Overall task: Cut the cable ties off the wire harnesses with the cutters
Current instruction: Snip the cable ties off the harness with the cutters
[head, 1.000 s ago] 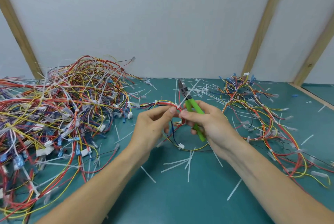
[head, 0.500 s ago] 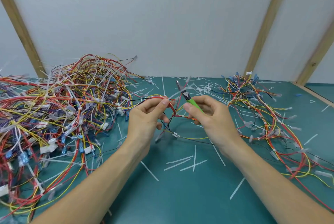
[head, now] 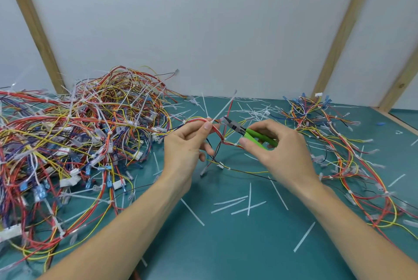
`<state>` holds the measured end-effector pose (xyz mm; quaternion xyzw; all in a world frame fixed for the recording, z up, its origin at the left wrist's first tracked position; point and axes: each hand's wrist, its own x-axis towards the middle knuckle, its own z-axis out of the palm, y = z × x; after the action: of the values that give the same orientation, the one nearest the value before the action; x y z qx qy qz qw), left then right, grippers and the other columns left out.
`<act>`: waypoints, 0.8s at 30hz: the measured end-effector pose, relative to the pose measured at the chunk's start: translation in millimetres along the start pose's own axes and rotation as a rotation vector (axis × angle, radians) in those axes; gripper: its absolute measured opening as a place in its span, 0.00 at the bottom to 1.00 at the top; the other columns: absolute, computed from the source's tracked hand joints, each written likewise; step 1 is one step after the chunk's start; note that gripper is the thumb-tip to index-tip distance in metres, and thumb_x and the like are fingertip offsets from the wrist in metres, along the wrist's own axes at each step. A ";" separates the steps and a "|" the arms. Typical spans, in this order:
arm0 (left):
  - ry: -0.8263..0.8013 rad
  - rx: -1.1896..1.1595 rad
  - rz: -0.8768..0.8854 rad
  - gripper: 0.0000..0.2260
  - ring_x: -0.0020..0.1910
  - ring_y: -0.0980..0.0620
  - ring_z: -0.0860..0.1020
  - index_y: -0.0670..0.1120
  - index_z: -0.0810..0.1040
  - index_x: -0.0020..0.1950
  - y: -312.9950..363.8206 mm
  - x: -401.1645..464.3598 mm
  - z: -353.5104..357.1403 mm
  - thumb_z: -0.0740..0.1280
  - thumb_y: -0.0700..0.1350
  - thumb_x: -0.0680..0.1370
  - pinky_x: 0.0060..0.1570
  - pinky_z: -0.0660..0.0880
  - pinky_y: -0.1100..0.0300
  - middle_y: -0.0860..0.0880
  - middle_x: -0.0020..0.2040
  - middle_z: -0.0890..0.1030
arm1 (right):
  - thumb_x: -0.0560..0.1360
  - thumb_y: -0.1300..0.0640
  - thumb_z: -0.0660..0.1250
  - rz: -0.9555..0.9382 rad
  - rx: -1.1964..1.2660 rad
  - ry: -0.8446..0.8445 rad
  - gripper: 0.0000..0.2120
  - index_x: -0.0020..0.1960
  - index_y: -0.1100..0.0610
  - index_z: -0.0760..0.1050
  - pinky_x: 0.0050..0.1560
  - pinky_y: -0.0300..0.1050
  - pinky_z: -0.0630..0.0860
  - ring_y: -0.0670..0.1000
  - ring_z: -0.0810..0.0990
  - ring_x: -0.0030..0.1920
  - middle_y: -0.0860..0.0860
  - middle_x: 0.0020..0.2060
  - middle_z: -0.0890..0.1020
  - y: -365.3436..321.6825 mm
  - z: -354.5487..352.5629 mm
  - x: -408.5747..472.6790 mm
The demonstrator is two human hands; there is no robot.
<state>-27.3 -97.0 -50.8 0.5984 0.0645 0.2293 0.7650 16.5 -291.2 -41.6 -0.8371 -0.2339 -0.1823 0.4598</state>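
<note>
Backdrop: pale wall panels (head: 203,30) with slanted wooden battens (head: 34,30) left and right. Teal surface (head: 226,245) carries everything. Large pile of wire harnesses (head: 79,139) fills the left side, red, yellow, orange, blue and black wires with white connectors, blue terminals and many white ties sticking out. Smaller pile of harnesses (head: 334,144) lies to the right, spread flatter, running down toward the near right edge. Loose cut tie pieces (head: 235,202) are scattered over the middle of the surface and in a thicker litter at the far centre. Both bare forearms enter from the bottom edge and meet at mid-frame, above the surface. Left hand (head: 185,146): thumb and forefinger pinch one harness (head: 217,132) right at a white cable tie (head: 222,110), whose long tail points up and away to the right; remaining fingers are loosely curled below. The held harness trails off left into the big pile and hangs down in a loop between the two hands, lower wires reaching the surface. Right hand (head: 278,150): fingers and thumb curled round the green handles of the cutters (head: 246,131), clamped on them. The cutter head points left toward the tie, its tip just beside the left thumb. Cannot tell whether the blades are parted or touching the tie; the head is slightly blurred.
</note>
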 end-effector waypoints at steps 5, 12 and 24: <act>-0.053 0.034 0.039 0.03 0.22 0.54 0.76 0.44 0.82 0.47 -2.0 -2.2 0.7 0.70 0.42 0.79 0.22 0.70 0.65 0.52 0.41 0.87 | 0.71 0.44 0.79 -0.066 -0.032 -0.019 0.10 0.48 0.45 0.82 0.47 0.41 0.78 0.40 0.84 0.47 0.35 0.42 0.85 -3.6 1.4 -1.7; -0.071 0.018 0.039 0.04 0.22 0.53 0.77 0.44 0.80 0.46 -3.3 -1.7 0.5 0.70 0.42 0.80 0.22 0.70 0.64 0.52 0.39 0.86 | 0.71 0.43 0.79 -0.067 -0.042 -0.009 0.10 0.49 0.44 0.83 0.48 0.44 0.80 0.40 0.84 0.47 0.34 0.43 0.85 -4.9 -0.3 -1.8; -0.129 0.080 0.092 0.04 0.23 0.51 0.78 0.46 0.78 0.45 -7.6 -2.7 1.2 0.69 0.41 0.80 0.24 0.70 0.63 0.52 0.39 0.85 | 0.70 0.44 0.79 -0.085 -0.031 -0.014 0.11 0.49 0.45 0.83 0.52 0.51 0.81 0.42 0.84 0.47 0.36 0.43 0.85 -7.4 -0.3 -1.5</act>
<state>-27.2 -100.6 -58.1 0.6445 -0.0033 0.2222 0.7316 11.1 -288.3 -37.1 -0.8346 -0.2696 -0.1997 0.4369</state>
